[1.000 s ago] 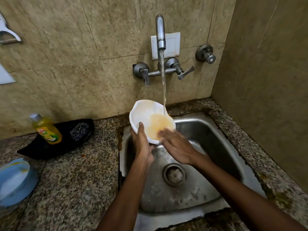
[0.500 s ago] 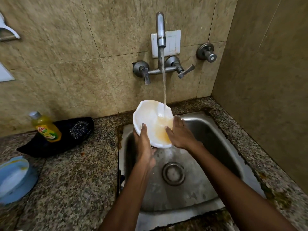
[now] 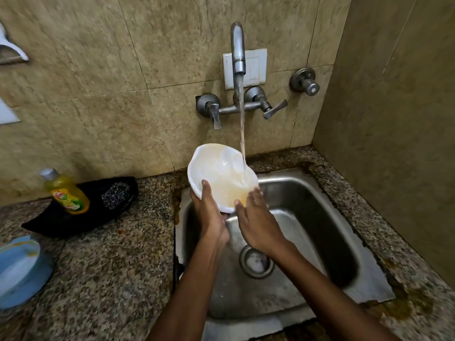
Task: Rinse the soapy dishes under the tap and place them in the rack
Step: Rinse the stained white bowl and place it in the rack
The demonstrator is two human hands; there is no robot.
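Over the steel sink point(image 3: 320, 217), a tilted white bowl point(image 3: 216, 168) catches the tap point(image 3: 238, 50) stream. Left hand point(image 3: 209, 212) grips its near rim, thumb inside; right hand point(image 3: 256, 225), fingers spread, touches its lower edge.

Yellow soap bottle point(image 3: 66, 191) and steel scrubber point(image 3: 115, 195) on black tray point(image 3: 73, 222)

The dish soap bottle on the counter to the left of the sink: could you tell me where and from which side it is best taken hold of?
Judging by its pose, take the dish soap bottle around its yellow body, just below the grey cap. It leans back on the black tray, cap toward the wall, so come from above and the front, fingers wrapping its two sides. The steel scrubber lies to its right, apart from it.
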